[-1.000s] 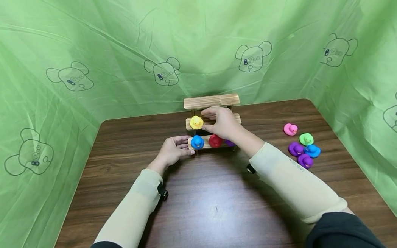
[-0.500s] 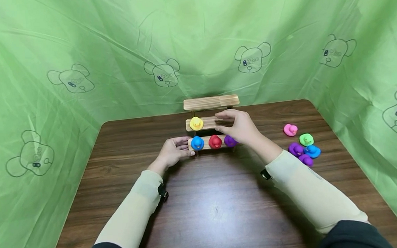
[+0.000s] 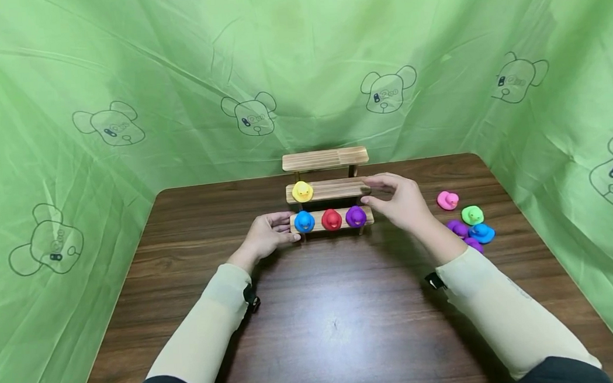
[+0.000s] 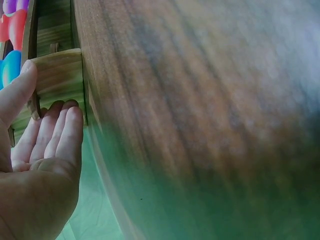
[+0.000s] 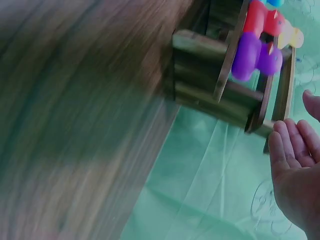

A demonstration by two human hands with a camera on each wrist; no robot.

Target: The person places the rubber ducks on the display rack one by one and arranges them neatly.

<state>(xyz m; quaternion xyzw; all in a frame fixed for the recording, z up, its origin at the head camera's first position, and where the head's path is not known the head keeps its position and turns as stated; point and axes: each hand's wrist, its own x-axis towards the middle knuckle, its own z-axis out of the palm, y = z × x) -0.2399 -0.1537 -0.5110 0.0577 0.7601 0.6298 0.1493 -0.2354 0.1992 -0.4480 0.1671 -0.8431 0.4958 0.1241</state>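
A wooden three-tier display rack (image 3: pixel 325 158) stands at the back of the table. Its lowest plank bears a blue rubber duck (image 3: pixel 304 221), a red duck (image 3: pixel 331 219) and a purple duck (image 3: pixel 356 216). One yellow duck (image 3: pixel 302 191) sits at the left end of the middle plank. My left hand (image 3: pixel 262 236) holds the left end of the lowest plank, thumb in front and fingers behind. At the right end of the middle plank is my right hand (image 3: pixel 403 202), thumb and fingers apart, nothing between them; its fingertips (image 5: pixel 280 127) are right at the rack's end.
On the right of the brown table (image 3: pixel 325 319) lie more ducks: a pink one (image 3: pixel 448 200), a green one (image 3: pixel 472 215), a blue one (image 3: pixel 482 233) and purple ones (image 3: pixel 457 228), partly behind my right forearm. A green curtain (image 3: pixel 309 56) hangs close behind the rack.
My right hand has moved right from beside the yellow duck to the rack's right end, uncovering the purple duck and the middle plank. My left hand has stayed put.
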